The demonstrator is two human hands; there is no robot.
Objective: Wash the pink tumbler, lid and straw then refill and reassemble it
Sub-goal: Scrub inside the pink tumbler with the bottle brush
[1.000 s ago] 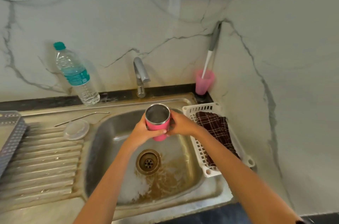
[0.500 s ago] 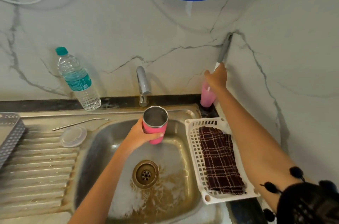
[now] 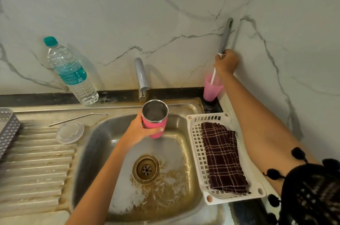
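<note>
- Now the left hand [image 3: 137, 131] grips the pink tumbler [image 3: 154, 123] low on its body, fingers and thumb curled round it, and holds it above the sink basin [image 3: 103, 142] just in front of the tap [image 3: 141, 75]; the open steel mouth faces up and tips slightly toward the camera
- Up at two o'clock from the tumbler, the right hand [image 3: 227, 62] makes a fist round the bottle brush [image 3: 226, 35], where the grey handle meets the white shaft
- That brush's long axis runs from seven o'clock, its lower end inside the pink cup [image 3: 212, 89] in the back corner, to one o'clock, its handle tip against the wall [image 3: 257, 3]; the bristles are hidden in the cup
- Judging from this, the brush must rise along that line to clear the cup rim, then travel toward eight o'clock to meet the tumbler's mouth
- Over at nine o'clock from the tumbler, the clear lid [image 3: 70, 132] and steel straw [image 3: 77, 118] lie on the drainboard [image 3: 36, 160], with neither hand on them
</note>
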